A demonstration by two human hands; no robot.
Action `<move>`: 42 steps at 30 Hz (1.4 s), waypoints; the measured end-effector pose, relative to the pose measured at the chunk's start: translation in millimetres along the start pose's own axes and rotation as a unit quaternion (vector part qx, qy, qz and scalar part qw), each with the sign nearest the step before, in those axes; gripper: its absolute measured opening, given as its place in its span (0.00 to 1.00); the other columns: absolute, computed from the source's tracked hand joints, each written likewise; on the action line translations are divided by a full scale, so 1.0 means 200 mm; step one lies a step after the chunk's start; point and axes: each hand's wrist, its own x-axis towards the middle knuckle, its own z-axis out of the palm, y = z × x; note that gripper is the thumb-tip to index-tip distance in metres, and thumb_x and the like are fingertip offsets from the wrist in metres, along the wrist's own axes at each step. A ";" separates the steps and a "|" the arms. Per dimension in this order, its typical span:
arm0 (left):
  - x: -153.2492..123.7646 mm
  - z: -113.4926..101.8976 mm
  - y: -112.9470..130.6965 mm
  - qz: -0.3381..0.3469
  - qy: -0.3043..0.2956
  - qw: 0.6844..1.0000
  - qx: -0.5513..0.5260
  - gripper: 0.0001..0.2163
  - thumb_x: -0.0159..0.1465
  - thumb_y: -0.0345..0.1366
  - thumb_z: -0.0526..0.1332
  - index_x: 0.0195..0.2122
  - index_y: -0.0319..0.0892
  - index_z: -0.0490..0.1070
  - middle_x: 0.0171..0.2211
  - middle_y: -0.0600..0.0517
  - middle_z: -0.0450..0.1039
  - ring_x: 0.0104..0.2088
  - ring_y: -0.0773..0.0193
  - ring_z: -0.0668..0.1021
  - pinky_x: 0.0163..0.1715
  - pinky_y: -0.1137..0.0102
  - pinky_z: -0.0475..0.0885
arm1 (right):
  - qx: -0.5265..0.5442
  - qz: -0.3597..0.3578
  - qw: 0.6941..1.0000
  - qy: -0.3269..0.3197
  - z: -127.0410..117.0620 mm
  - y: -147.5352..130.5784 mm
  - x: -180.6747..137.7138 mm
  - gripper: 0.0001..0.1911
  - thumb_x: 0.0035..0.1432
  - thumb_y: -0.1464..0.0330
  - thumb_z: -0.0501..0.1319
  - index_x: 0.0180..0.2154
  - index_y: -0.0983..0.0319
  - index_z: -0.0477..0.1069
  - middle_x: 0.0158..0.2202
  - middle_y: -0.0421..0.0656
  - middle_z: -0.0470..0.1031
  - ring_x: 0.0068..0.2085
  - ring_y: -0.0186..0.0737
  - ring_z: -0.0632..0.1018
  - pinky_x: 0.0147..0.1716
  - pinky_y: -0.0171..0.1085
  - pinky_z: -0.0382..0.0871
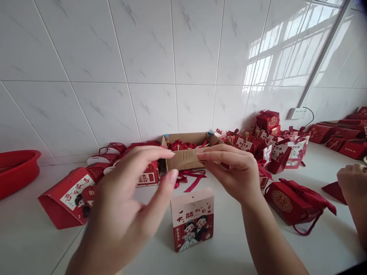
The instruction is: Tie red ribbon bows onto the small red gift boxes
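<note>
A small red and white gift box [193, 223] with a cartoon couple printed on it stands upright on the counter. My left hand [126, 202] is raised above it and to the left, slightly blurred, thumb and fingers apart with nothing between them. Higher up and to the right, my right hand [236, 170] is closed in a pinch; whatever its fingertips hold, if anything, is too small to make out. Behind both hands sits an open cardboard box [183, 162] containing red ribbon bows [186, 145]. Dark red ribbons [193, 177] lie loose before it.
Left are a red basin [18, 168] and a larger red gift box [67, 202]. Several red boxes and bags [279, 154] crowd the right back. A red box with a bow [289, 202] stands near another person's hand [352, 183]. The tiled wall [151, 57] bounds the counter.
</note>
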 end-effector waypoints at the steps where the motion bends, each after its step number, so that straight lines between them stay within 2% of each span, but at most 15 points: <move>1: 0.00 0.03 0.02 0.027 -0.036 0.998 0.042 0.10 0.53 0.36 0.66 0.38 0.45 0.76 0.41 0.53 0.74 0.46 0.55 0.75 0.51 0.63 0.71 | 0.005 -0.002 1.000 -0.004 0.00 -0.01 0.00 0.13 0.55 0.75 0.62 0.39 0.52 0.78 0.36 0.39 0.80 0.37 0.37 0.79 0.35 0.38 0.77; 3: 0.00 0.06 0.04 0.077 -0.095 0.987 0.107 0.10 0.56 0.36 0.63 0.40 0.46 0.75 0.42 0.53 0.74 0.46 0.55 0.75 0.50 0.64 0.72 | 0.021 -0.001 1.000 -0.013 -0.01 -0.02 -0.01 0.14 0.55 0.75 0.62 0.41 0.52 0.78 0.37 0.40 0.79 0.38 0.38 0.79 0.36 0.38 0.77; 6: 0.00 0.08 0.03 0.134 -0.113 0.976 0.126 0.09 0.59 0.33 0.60 0.41 0.46 0.72 0.42 0.53 0.74 0.44 0.58 0.76 0.46 0.66 0.73 | 0.056 0.010 0.998 -0.037 0.00 -0.05 -0.01 0.17 0.55 0.76 0.61 0.43 0.53 0.77 0.39 0.41 0.79 0.40 0.39 0.79 0.38 0.39 0.76; 9: -0.01 0.09 0.03 0.172 -0.105 0.971 0.125 0.07 0.60 0.28 0.58 0.38 0.44 0.71 0.37 0.53 0.74 0.39 0.62 0.77 0.41 0.69 0.74 | 0.104 0.034 0.993 -0.053 0.00 -0.07 -0.01 0.16 0.54 0.76 0.62 0.43 0.54 0.77 0.38 0.42 0.79 0.39 0.39 0.79 0.38 0.39 0.76; 14: -0.02 0.11 0.03 0.170 -0.085 0.977 0.092 0.06 0.59 0.24 0.58 0.32 0.42 0.66 0.34 0.52 0.73 0.36 0.66 0.76 0.36 0.72 0.73 | 0.229 0.087 0.966 -0.078 0.00 -0.09 -0.02 0.14 0.54 0.75 0.63 0.42 0.55 0.77 0.35 0.42 0.76 0.36 0.36 0.77 0.36 0.38 0.76; 17: -0.01 0.13 0.02 0.197 -0.037 0.974 0.106 0.07 0.57 0.23 0.60 0.32 0.42 0.66 0.34 0.52 0.70 0.37 0.65 0.74 0.37 0.71 0.72 | 0.249 0.107 0.960 -0.064 0.01 -0.09 -0.02 0.14 0.54 0.74 0.64 0.42 0.54 0.77 0.33 0.41 0.74 0.35 0.35 0.76 0.33 0.37 0.75; 19: -0.01 0.15 0.01 0.205 -0.035 0.971 0.117 0.07 0.57 0.23 0.60 0.33 0.42 0.67 0.33 0.52 0.69 0.36 0.66 0.74 0.36 0.71 0.71 | 0.237 0.099 0.966 -0.037 0.03 -0.10 -0.02 0.15 0.55 0.75 0.63 0.43 0.53 0.77 0.33 0.41 0.73 0.34 0.35 0.76 0.32 0.37 0.75; 22: -0.01 0.15 0.00 0.146 -0.085 0.984 0.062 0.08 0.59 0.25 0.58 0.38 0.42 0.66 0.34 0.52 0.69 0.33 0.67 0.73 0.33 0.72 0.71 | 0.186 0.036 0.982 0.008 0.05 -0.09 -0.03 0.18 0.55 0.76 0.62 0.44 0.52 0.76 0.32 0.41 0.74 0.35 0.36 0.76 0.33 0.38 0.75; 24: -0.02 0.15 0.01 0.096 -0.080 0.992 -0.008 0.07 0.61 0.28 0.57 0.39 0.44 0.61 0.35 0.53 0.68 0.32 0.67 0.72 0.32 0.72 0.70 | 0.137 -0.008 0.990 0.035 0.06 -0.08 -0.03 0.20 0.54 0.78 0.62 0.46 0.52 0.75 0.31 0.41 0.74 0.35 0.36 0.76 0.33 0.38 0.74; 26: -0.02 0.14 0.01 0.064 -0.077 0.994 -0.042 0.04 0.63 0.31 0.55 0.37 0.44 0.59 0.34 0.54 0.67 0.30 0.68 0.71 0.30 0.72 0.69 | 0.094 -0.033 0.993 0.060 0.07 -0.08 -0.03 0.21 0.53 0.79 0.62 0.47 0.52 0.75 0.32 0.41 0.73 0.35 0.36 0.76 0.31 0.38 0.74; 28: -0.02 0.13 0.02 0.044 -0.108 0.993 -0.034 0.03 0.66 0.34 0.53 0.34 0.43 0.60 0.28 0.55 0.63 0.26 0.70 0.67 0.26 0.74 0.65 | 0.070 -0.048 0.994 0.071 0.07 -0.08 -0.03 0.22 0.53 0.79 0.62 0.47 0.52 0.74 0.33 0.41 0.74 0.35 0.36 0.76 0.30 0.37 0.73; 30: -0.02 0.14 0.02 0.034 -0.152 0.988 -0.017 0.07 0.67 0.36 0.52 0.32 0.43 0.61 0.25 0.56 0.60 0.24 0.71 0.64 0.24 0.74 0.62 | 0.060 -0.062 0.994 0.068 0.08 -0.08 -0.03 0.23 0.54 0.79 0.61 0.48 0.51 0.74 0.33 0.41 0.73 0.35 0.36 0.76 0.30 0.37 0.74; 33: -0.02 0.15 0.02 0.033 -0.187 0.982 -0.014 0.06 0.67 0.36 0.52 0.33 0.43 0.61 0.27 0.56 0.64 0.27 0.70 0.67 0.27 0.74 0.64 | 0.046 -0.080 0.994 0.063 0.08 -0.09 -0.02 0.22 0.54 0.79 0.61 0.48 0.52 0.74 0.34 0.41 0.73 0.35 0.35 0.76 0.31 0.37 0.75; 37: -0.02 0.16 0.02 0.032 -0.190 0.981 -0.026 0.04 0.68 0.36 0.51 0.38 0.44 0.63 0.31 0.55 0.67 0.30 0.70 0.69 0.31 0.75 0.66 | 0.048 -0.078 0.995 0.042 0.09 -0.09 -0.02 0.20 0.55 0.79 0.60 0.48 0.56 0.74 0.35 0.43 0.72 0.36 0.36 0.76 0.32 0.37 0.75; 42: 0.00 0.14 0.02 0.016 -0.182 0.983 -0.031 0.06 0.67 0.38 0.52 0.35 0.43 0.64 0.27 0.56 0.66 0.27 0.70 0.67 0.27 0.75 0.64 | 0.057 -0.095 0.993 0.035 0.10 -0.10 -0.02 0.19 0.55 0.80 0.59 0.47 0.59 0.74 0.36 0.44 0.75 0.37 0.36 0.77 0.34 0.37 0.75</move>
